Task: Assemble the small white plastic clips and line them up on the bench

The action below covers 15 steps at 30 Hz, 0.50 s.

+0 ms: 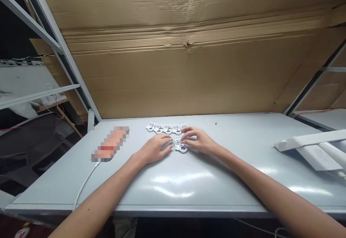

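Note:
A small white plastic part [181, 146] with a ring-shaped end lies on the grey table between my two hands. My left hand [155, 148] is just left of it, thumb and fingers apart, with nothing visible in its grasp. From the right, my right hand [199, 140] reaches over the part's upper edge, its fingers curved and spread. Its lower fingertips are at the part; whether they touch it I cannot tell. Behind, several similar white parts [167, 128] stand side by side in a row, the rightmost partly hidden by my right fingers.
A pixelated phone-like object [111, 145] lies on the left, with a white cable [84, 187] running over the table's front edge. White bar-shaped pieces [313, 139] lie at the right. A tiny dark piece [216, 124] sits near the back, before a cardboard wall [183, 83].

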Each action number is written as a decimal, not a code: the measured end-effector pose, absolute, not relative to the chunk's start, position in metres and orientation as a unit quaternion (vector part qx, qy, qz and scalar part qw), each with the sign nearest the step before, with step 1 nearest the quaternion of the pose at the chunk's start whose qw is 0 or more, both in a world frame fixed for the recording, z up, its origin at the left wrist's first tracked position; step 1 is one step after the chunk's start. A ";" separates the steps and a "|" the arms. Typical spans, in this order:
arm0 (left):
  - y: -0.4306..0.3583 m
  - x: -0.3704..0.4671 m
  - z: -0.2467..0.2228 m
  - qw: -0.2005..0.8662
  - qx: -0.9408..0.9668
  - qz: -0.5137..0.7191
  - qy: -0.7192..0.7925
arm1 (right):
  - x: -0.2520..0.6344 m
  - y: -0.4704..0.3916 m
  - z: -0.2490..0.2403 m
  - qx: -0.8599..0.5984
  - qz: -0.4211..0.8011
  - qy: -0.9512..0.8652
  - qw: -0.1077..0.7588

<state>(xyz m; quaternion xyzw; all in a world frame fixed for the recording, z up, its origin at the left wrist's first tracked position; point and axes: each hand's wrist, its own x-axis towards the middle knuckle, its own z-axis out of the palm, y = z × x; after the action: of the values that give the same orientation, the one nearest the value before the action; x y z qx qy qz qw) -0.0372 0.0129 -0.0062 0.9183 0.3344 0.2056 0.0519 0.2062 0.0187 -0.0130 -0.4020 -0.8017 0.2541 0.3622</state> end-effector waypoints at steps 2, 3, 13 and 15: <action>0.013 -0.037 -0.006 0.049 0.919 0.205 0.333 | 0.205 0.018 -0.016 -0.403 0.240 -0.811 0.349; 0.013 -0.037 -0.006 0.049 0.920 0.203 0.332 | 0.204 0.018 -0.016 -0.404 0.233 -0.815 0.342; 0.013 -0.037 -0.005 0.055 0.924 0.191 0.328 | 0.206 0.006 0.001 -0.384 0.169 -0.870 0.260; 0.013 -0.037 -0.004 0.054 0.925 0.189 0.325 | 0.209 0.004 0.003 -0.367 0.150 -0.881 0.257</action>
<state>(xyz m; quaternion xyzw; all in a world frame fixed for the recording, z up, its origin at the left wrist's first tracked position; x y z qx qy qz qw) -0.0374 0.0127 -0.0040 0.9249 0.3254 0.1891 0.0542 0.2087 0.0043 0.0025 -0.3671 -0.8811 0.1504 0.2573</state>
